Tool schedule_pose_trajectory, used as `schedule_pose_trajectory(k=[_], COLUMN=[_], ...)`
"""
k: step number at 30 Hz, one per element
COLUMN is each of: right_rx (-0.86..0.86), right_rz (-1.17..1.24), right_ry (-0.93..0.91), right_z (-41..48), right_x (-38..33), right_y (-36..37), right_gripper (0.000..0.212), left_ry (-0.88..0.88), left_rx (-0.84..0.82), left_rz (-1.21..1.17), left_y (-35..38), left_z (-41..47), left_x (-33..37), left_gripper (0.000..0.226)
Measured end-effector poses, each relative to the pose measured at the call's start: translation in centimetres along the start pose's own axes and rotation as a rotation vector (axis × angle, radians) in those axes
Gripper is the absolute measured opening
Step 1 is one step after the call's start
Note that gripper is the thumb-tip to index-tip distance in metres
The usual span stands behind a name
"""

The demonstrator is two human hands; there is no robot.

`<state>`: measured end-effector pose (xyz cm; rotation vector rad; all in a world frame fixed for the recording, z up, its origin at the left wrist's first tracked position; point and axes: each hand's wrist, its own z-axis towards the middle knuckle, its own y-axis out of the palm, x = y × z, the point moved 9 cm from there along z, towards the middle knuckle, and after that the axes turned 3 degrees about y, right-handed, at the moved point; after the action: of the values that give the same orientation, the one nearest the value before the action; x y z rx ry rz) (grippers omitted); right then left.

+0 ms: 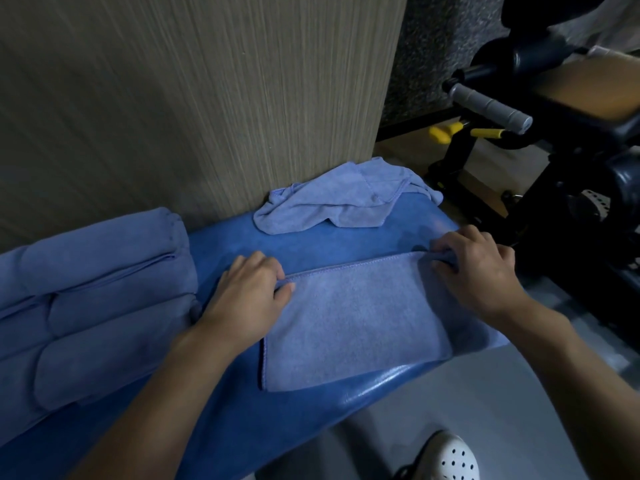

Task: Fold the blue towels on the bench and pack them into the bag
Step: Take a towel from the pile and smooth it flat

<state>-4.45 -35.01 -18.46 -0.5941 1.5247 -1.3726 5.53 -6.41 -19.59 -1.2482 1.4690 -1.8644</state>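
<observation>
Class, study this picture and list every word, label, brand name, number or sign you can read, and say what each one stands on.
No text can be read anywhere in this view.
The flat towel, the crumpled towel, the stacked towels, the bench, the wall panel, the exercise machine and the white shoe show no lettering, label or number.

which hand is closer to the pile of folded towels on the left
Left. The left hand pinches a corner of the flat towel just right of the pile of folded towels; the right hand grips the opposite corner, farther away.
</observation>
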Motion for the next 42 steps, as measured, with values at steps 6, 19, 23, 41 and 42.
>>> schedule_pose_trajectory(k=[6, 19, 23, 41, 42], right_rx=[0.014, -0.036, 0.007, -0.16, -0.147], right_rz=[-0.007, 0.071, 0.051, -0.269, -0.277], right_ry=[0.005, 0.033, 0.071, -0.27, -0.259], right_z=[0.1, 0.2, -0.1, -5.1, -4.9], right_x=[0.3, 1.7, 1.7, -4.1, -3.6], right_y=[-0.3, 0.0, 0.0, 4.7, 4.4], right_gripper=[0.014, 0.014, 0.015, 0.068, 0.066], left_ry=[0.008, -0.054, -0.07, 0.291, 0.276], left_rx=[-0.007, 0.04, 0.158, -0.064, -0.075], left_rz=[-0.036, -0.059, -0.042, 0.198, 0.208], left_y=[-0.6, -1.8, -1.7, 4.8, 4.8], left_z=[0.0, -0.1, 0.2, -4.0, -4.0], left_x=[0.3, 0.7, 0.0, 6.3, 5.6], left_gripper=[0.014, 0.016, 0.015, 0.066, 0.068])
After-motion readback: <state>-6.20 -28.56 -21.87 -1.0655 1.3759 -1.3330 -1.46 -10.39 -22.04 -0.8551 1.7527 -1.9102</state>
